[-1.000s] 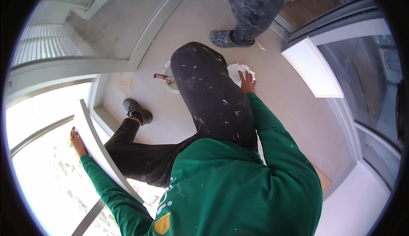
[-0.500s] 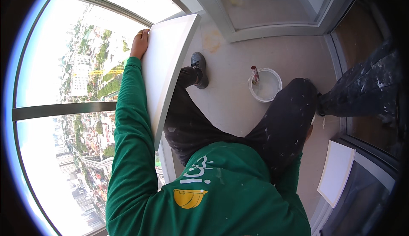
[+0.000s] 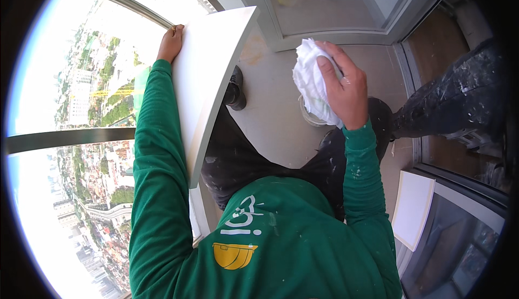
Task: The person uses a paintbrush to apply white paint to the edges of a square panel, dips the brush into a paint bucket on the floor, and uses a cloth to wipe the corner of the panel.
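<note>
My left hand [image 3: 171,44] is curled at the far left edge of a white panel [image 3: 213,66], beside the window. That panel stands slanted along my left side, with its long pale edge facing my legs. My right hand [image 3: 346,85] is raised in front of me, closed round a crumpled white cloth [image 3: 313,80]. Behind the cloth, a round white bucket [image 3: 309,116] on the floor is mostly hidden; only part of its rim shows. Both my sleeves are green.
Large window panes [image 3: 70,93] with a dark crossbar [image 3: 70,138] line the left, with a city far below. A framed glass door [image 3: 330,7] stands ahead. Paint-spotted dark trousers [image 3: 459,93] show at the right. A white rectangular board [image 3: 412,210] leans at the lower right.
My right hand has come up from beside my right leg, now with the white cloth in it, covering most of the bucket. My left hand stays at the panel's edge.
</note>
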`<state>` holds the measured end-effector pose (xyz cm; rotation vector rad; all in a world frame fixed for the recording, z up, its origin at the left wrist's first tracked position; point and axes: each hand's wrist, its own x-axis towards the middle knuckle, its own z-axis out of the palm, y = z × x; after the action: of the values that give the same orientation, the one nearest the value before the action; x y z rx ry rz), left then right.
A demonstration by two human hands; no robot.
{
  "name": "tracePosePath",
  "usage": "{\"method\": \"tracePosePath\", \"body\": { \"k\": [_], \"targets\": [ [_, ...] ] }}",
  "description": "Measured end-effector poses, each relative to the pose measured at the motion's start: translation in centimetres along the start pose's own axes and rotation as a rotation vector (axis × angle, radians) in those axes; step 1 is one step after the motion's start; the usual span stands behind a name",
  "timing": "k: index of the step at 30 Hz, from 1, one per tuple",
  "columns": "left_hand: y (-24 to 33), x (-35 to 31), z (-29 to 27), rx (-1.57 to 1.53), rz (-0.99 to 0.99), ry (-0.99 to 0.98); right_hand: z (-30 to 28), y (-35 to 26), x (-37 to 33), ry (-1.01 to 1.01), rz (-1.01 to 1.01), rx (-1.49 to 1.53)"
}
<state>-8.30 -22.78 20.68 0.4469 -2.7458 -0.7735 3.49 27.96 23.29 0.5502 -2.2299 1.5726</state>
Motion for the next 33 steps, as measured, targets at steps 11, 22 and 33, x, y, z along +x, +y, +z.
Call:
{"method": "tracePosePath", "body": {
  "k": [11, 22, 33],
  "targets": [
    [-0.9, -0.2, -0.8, 0.037, -0.047, 0.004, 13.3, 1.1, 2.2, 0.012, -0.134, 0.217],
    [-0.5, 0.8, -1.4, -0.024, -0.084, 0.002, 16.5, -1.1, 2.8, 0.083, -0.112, 0.215],
    [-0.6, 0.4, -1.5, 0.067, -0.106, 0.017, 17.5, -1.9, 1.8, 0.169, -0.127, 0.238]
  ]
}}
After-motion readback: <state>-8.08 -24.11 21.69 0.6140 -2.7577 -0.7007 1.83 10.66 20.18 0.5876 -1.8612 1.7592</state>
